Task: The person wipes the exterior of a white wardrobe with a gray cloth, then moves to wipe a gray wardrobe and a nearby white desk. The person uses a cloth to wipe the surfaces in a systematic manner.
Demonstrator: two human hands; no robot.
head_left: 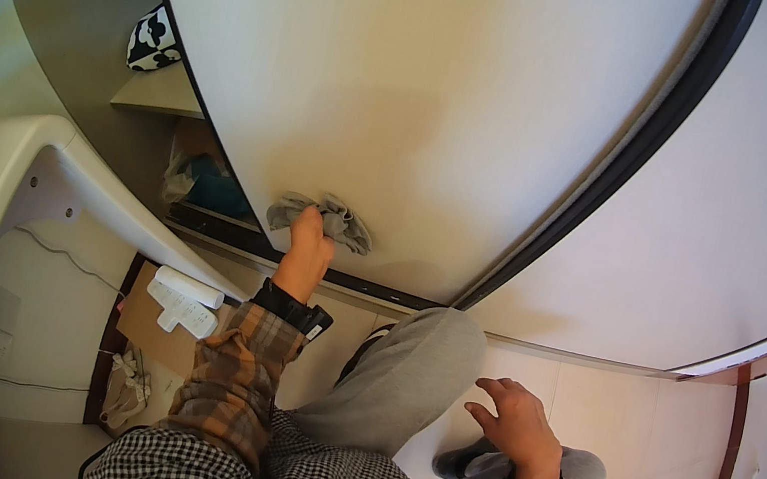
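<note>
A crumpled grey cloth is pressed against the lower part of a white sliding door panel. My left hand grips the cloth, its fingers hidden behind the hand and in the folds. The panel has dark edge strips on both sides and a dark strip along its bottom. My right hand hovers beside my bent knee, away from the door. Its fingers are loosely curled and apart, with nothing in them.
Left of the panel, the cabinet opening shows a shelf, a black-and-white patterned bag and a teal bundle below. A white curved furniture frame stands at left. Near it lie a white power strip and cardboard.
</note>
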